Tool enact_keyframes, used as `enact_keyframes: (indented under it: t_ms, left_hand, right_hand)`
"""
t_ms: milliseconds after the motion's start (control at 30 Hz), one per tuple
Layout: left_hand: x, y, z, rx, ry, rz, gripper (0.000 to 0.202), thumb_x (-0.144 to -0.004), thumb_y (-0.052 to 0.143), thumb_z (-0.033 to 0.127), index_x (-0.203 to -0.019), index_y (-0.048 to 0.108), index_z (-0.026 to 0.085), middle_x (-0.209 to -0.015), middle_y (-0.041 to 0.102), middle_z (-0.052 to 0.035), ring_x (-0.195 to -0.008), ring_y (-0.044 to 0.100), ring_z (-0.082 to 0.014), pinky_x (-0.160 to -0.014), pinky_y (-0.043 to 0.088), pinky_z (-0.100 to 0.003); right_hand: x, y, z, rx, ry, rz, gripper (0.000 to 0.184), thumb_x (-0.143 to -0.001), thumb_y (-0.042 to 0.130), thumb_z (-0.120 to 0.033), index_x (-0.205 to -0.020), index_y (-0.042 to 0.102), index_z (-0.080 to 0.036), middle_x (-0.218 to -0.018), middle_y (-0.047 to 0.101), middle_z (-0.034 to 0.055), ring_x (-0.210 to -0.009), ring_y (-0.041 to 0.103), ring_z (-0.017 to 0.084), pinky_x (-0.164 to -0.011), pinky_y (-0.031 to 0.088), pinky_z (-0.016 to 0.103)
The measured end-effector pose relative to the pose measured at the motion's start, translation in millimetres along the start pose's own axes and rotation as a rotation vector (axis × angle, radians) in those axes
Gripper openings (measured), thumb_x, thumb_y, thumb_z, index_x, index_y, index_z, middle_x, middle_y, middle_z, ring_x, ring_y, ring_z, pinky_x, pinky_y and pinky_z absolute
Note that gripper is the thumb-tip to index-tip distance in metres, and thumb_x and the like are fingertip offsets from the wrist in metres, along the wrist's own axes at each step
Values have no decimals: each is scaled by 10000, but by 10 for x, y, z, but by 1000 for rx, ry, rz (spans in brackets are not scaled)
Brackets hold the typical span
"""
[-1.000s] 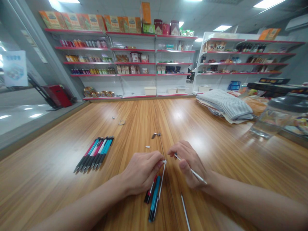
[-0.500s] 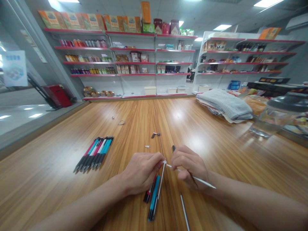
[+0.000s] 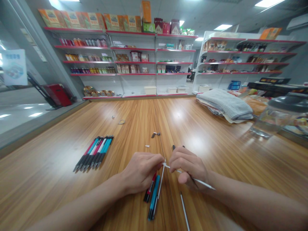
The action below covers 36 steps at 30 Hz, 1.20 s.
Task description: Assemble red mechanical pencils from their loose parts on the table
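Note:
My left hand (image 3: 141, 170) is closed in a pinch on a small white piece (image 3: 164, 164). Held in the fingers of my right hand (image 3: 189, 162) is a thin white pen refill (image 3: 204, 183), its left end meeting the white piece. Another white refill (image 3: 161, 183) lies slanted just below the fingertips. Beside it are a blue pen barrel (image 3: 154, 195) and a red and black one (image 3: 148, 192), partly under my left hand. One more refill (image 3: 184, 210) lies below my right hand. Dark tips of something (image 3: 173, 147) show behind my right knuckles.
Several pens (image 3: 95, 153) lie in a row at left. Further up the wooden table (image 3: 134, 109) are a small white part (image 3: 147, 146), small metal pieces (image 3: 156, 134) and a ring (image 3: 121, 122). Folded striped cloth (image 3: 228, 104) and a clear jug (image 3: 267, 118) stand at right.
My right hand has shifted slightly left, bringing the refill's end across the small gap to the white piece at my left fingertips. The pens and loose parts stay where they were.

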<state>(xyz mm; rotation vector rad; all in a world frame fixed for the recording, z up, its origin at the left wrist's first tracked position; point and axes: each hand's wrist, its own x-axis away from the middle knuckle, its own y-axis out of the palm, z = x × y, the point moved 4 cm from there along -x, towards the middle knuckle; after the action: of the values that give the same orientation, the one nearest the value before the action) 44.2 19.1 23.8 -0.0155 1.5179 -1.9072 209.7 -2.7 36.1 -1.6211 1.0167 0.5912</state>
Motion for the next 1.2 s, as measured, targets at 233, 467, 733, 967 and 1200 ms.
enact_keyframes:
  t_ms: [233,467,733,967,1200]
  left_hand:
    - [7,11,1,43,55,-16,127,-846,398,132,-864,510,189,-678,545,-5,-601,496,-138,-568,329,-262]
    - [11,28,56,95,65,13,89,-907,405,168,-889,489,192,-705,569,-2,-605,513,-126,-572,333,-249]
    - [4,12,35,147,49,79,84,-920,454,186,-934,536,176,-755,614,-28,-652,560,-120,-610,386,-231]
    - [-4,15,59,149,88,171,25,-901,527,156,-909,520,178,-739,616,3,-635,553,-89,-597,399,-188]
    - [4,-3,46,55,61,204,30,-891,523,144,-904,513,170,-707,562,9,-599,487,-85,-571,371,-195]
  right_hand:
    - [-2,16,-12,-23,-15,-38,403,-977,354,-482,-880,553,-145,-778,600,77,-743,558,157,-689,465,319]
    - [-1,30,23,-41,39,-26,438,-978,333,-497,-916,568,-133,-792,591,88,-742,545,171,-687,455,341]
    - [35,48,43,-30,37,-48,414,-995,307,-451,-907,561,-136,-784,584,83,-737,548,162,-696,458,329]
    - [11,63,86,-69,159,-45,477,-969,311,-545,-881,557,-146,-725,548,49,-676,491,137,-627,421,283]
    - [121,45,174,-88,362,15,462,-895,425,-614,-924,488,-157,-697,471,-3,-583,428,107,-534,349,249]
